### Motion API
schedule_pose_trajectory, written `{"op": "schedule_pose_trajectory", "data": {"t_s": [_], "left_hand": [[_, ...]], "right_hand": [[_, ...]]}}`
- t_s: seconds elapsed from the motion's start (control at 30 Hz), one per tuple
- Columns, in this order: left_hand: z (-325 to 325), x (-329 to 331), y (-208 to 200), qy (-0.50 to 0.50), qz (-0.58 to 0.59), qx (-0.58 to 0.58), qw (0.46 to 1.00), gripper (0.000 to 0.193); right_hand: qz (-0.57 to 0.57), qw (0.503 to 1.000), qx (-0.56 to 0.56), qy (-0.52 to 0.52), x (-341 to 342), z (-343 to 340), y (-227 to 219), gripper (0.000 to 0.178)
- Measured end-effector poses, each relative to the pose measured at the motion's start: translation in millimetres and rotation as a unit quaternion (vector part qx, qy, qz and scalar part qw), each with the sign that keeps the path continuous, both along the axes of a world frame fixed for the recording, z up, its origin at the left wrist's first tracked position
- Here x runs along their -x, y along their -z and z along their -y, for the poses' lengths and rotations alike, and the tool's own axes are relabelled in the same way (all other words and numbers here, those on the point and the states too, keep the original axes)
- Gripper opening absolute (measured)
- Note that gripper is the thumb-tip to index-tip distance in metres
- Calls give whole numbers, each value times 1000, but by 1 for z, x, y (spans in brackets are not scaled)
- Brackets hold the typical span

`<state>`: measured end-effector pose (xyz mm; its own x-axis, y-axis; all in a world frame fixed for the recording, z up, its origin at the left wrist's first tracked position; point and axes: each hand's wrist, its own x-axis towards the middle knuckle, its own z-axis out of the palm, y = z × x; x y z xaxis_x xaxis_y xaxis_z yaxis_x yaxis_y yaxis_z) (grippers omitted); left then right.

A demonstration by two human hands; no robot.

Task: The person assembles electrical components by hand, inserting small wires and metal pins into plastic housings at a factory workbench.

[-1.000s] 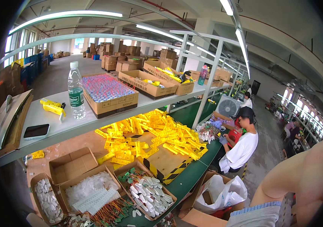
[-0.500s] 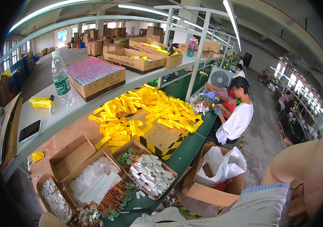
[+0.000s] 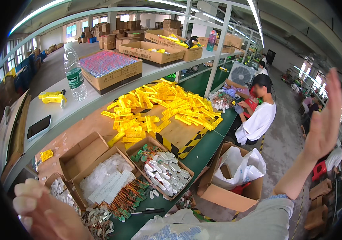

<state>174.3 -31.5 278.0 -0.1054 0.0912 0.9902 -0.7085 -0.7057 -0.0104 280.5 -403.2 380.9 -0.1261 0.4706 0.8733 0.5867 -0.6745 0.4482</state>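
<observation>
My right hand is raised at the right, palm up-facing and fingers stretched out, holding nothing. At the lower left, close to the camera, my left hand is lifted with its fingers loosely bent and apart, and no object shows in it. It hides part of a box of small white parts. Nearby are a carton of white plastic bags, white perforated strips, orange wires with green boards, and a box of white oval pieces. A screwdriver-like black-handled tool lies at the green bench edge.
Yellow plastic casings are heaped on the bench. A shelf above holds a water bottle, a phone and a carton of wrapped cells. A carton with a white bag stands beside the bench. A co-worker sits farther along.
My left hand has come up into view at the lower left. My right arm has swung out and its hand is now raised at the right. The view has shifted slightly.
</observation>
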Motion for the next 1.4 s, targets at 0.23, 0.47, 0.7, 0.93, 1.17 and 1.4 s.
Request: {"op": "schedule_pose_trajectory", "data": {"t_s": [0.23, 0.47, 0.7, 0.93, 1.17, 1.4], "left_hand": [[36, -17, 10, 24, -130, -191, 973, 36], [47, -4, 8, 87, -120, -227, 963, 35], [53, 0, 33, 86, -101, -183, 974, 42], [28, -7, 107, -66, -430, -120, 892, 39], [-7, 84, 304, -121, -713, 153, 674, 32], [19, 147, 377, -215, -708, 312, 596, 39]], "right_hand": [[-546, 772, 56, 320, -66, 53, 195, 33], [-920, 354, 61, 159, -37, 115, 432, 54], [-901, 343, 97, 246, -7, 128, 497, 47], [-793, 599, 36, 111, -28, 50, 523, 21], [-757, 650, 15, -65, -85, -86, 467, 16], [-846, 474, 51, -238, -110, -202, 480, 27]]}}
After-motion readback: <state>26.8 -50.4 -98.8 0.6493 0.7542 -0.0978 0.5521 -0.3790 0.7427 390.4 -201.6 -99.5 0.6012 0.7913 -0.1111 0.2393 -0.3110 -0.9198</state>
